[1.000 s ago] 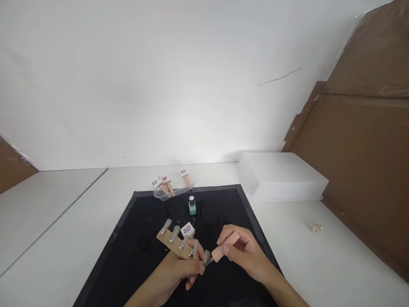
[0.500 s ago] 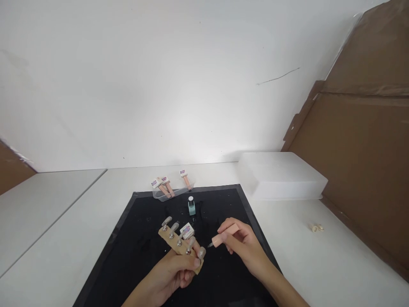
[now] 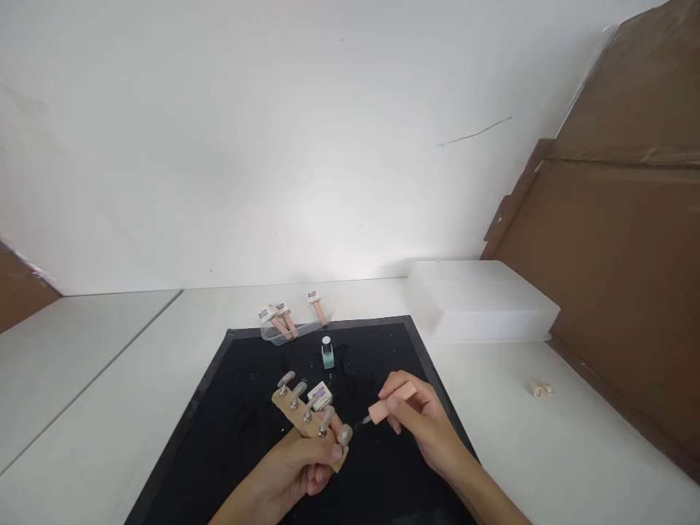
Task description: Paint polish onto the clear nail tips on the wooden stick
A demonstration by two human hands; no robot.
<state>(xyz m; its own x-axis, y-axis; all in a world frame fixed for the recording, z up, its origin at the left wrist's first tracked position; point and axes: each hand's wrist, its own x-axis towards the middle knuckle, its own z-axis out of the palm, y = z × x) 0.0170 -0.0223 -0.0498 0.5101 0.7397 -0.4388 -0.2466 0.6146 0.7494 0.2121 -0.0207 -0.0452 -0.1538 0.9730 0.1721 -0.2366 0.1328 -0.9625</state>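
Observation:
My left hand [image 3: 298,467] is closed around the near end of a wooden nail display stand [image 3: 300,419], with the thumb on top. Several nail tips [image 3: 327,418] stand in a row along it on small metal posts. In my right hand [image 3: 424,419] is a pink nail polish brush [image 3: 392,402], pinched by its cap. Its dark bristle end points left, a short gap from the nearest nail tip [image 3: 345,435]. A white square polish bottle [image 3: 320,395] with a printed label shows just behind the stand; I cannot tell whether my left fingers touch it.
A small mint-green polish bottle [image 3: 327,354] stands on the black mat [image 3: 240,379]. Behind it, a clear tray [image 3: 281,341] holds several pink-capped bottles. A translucent white box [image 3: 486,321] stands at the right, with small cream-coloured pieces [image 3: 539,389] nearby. Brown cardboard [image 3: 617,292] borders the right side.
My right hand has drawn the brush slightly right, a little away from the nearest nail tip. My left hand and the stand have hardly moved.

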